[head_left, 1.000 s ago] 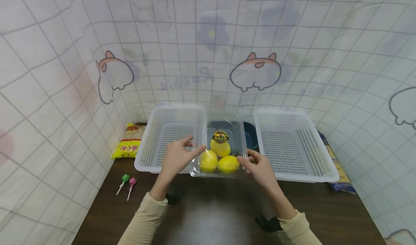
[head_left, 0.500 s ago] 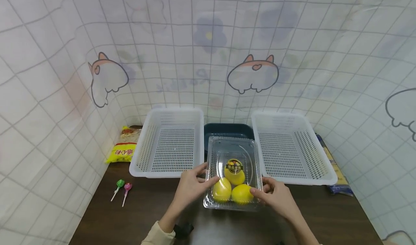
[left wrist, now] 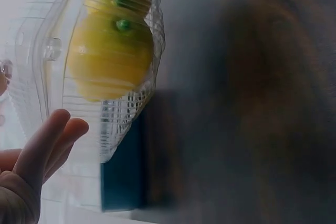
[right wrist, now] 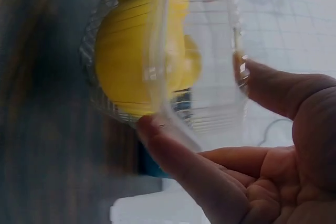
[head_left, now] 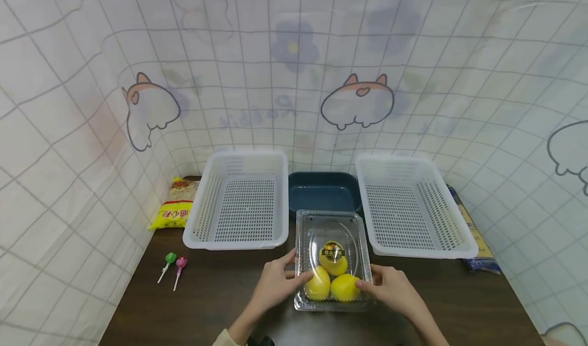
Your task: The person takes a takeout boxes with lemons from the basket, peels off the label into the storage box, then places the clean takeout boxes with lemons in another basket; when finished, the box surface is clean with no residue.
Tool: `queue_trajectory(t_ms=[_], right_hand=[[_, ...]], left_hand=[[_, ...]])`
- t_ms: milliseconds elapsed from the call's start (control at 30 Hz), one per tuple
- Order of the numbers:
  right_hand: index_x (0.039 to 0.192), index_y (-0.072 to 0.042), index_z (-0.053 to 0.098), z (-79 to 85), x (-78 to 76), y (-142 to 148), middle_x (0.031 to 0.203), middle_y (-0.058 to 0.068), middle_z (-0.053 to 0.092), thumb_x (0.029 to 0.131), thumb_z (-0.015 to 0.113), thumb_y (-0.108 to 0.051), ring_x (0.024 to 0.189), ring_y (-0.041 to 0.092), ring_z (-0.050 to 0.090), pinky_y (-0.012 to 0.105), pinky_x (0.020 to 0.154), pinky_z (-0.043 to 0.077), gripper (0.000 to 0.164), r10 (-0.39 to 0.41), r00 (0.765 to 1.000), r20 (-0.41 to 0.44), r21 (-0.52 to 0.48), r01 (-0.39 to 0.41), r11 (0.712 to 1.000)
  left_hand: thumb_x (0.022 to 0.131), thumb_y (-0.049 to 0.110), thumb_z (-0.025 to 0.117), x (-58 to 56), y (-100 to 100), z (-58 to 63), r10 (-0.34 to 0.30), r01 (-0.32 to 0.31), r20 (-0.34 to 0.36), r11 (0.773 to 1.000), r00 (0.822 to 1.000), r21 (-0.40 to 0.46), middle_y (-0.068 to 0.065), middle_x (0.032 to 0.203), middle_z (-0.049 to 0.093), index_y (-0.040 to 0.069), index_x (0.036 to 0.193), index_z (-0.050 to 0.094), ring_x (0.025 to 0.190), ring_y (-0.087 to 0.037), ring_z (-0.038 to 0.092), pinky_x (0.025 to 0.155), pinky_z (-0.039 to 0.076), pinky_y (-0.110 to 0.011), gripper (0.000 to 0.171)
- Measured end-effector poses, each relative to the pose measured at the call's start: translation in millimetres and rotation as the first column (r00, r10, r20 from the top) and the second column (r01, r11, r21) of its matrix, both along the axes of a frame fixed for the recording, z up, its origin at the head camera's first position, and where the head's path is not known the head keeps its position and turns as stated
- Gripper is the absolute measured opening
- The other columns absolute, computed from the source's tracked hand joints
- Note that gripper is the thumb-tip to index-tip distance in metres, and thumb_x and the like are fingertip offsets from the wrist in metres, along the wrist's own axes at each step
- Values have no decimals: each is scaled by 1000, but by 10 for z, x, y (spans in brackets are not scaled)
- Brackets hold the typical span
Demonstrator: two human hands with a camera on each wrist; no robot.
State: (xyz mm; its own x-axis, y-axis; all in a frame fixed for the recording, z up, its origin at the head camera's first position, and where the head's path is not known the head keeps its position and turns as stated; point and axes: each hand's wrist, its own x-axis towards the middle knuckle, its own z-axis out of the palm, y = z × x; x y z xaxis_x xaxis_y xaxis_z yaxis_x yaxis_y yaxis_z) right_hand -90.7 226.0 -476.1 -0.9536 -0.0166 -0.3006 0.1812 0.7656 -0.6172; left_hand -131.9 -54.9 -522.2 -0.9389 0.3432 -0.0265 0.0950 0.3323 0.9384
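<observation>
A clear plastic clamshell fruit box (head_left: pixel 332 226) with a dark and gold label (head_left: pixel 334 253) on its lid is between both hands. Three yellow lemons (head_left: pixel 318 285) lie inside, their green stem spots showing in the left wrist view. My left hand (head_left: pixel 277 285) holds the box's left side, thumb over the lid edge and fingers (left wrist: pixel 50 140) along the side. On the opposite side my right hand (head_left: pixel 398 291) pinches the box, thumb on the lid and a fingertip (right wrist: pixel 149 127) under the rim. Both wrist views show the dark tabletop below the box.
Two white perforated baskets, left (head_left: pixel 216 245) and right (head_left: pixel 427 253), flank a dark blue dish (head_left: pixel 323 198) behind the box. Two lollipops, green (head_left: pixel 170 258) and pink (head_left: pixel 181 263), lie left by a yellow snack bag (head_left: pixel 172 214). Another packet (head_left: pixel 482 256) sits beyond the right basket.
Both hands have brought the lemon box from over the blue dish between the baskets toward the person and slightly right. The dish is now mostly uncovered in the head view.
</observation>
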Motion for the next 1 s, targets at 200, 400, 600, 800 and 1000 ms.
queue_trajectory(t_ms=[200,400,600,800,1000], right_hand=[[128,14,59,-186,8,-24,90,13,77,82,78,-42,74,19,71,39,66,59,75,-7,1000,14,22,7,1000],[125,14,60,-254,-16,-47,88,12,78,82,78,-41,74,18,71,38,66,58,73,-6,1000,21,28,6,1000],[97,4,71,-255,-40,-78,63,1,64,83,77,-40,57,11,54,29,51,44,46,-2,1000,30,40,1,999],[64,-13,51,-196,-71,-115,52,-6,31,82,77,-41,50,10,30,24,48,25,43,35,999,-3,140,-34,990],[102,-1,71,104,-256,-128,67,0,64,84,75,-45,58,12,54,29,51,44,47,147,986,-82,207,-128,970]], left_hand=[[85,36,78,10,14,-175,-16,17,22,999,1000,-27,-33,127,63,-8,145,43,97,-38,74,76,62,-34,82],[87,36,76,-11,-3,-289,-16,17,26,998,1000,-57,-32,129,62,-10,144,44,98,-37,74,77,62,-34,80],[88,36,76,-42,-6,-347,-16,19,49,998,999,-65,-31,129,63,-10,144,43,99,-36,74,76,62,-33,80],[86,33,77,-38,14,-334,11,-8,74,999,997,-40,-29,124,67,-9,144,43,99,-37,74,77,62,-35,79],[85,38,77,-18,15,-299,54,-47,66,994,996,-100,-30,123,67,-7,143,48,93,-35,76,75,63,-36,79]])
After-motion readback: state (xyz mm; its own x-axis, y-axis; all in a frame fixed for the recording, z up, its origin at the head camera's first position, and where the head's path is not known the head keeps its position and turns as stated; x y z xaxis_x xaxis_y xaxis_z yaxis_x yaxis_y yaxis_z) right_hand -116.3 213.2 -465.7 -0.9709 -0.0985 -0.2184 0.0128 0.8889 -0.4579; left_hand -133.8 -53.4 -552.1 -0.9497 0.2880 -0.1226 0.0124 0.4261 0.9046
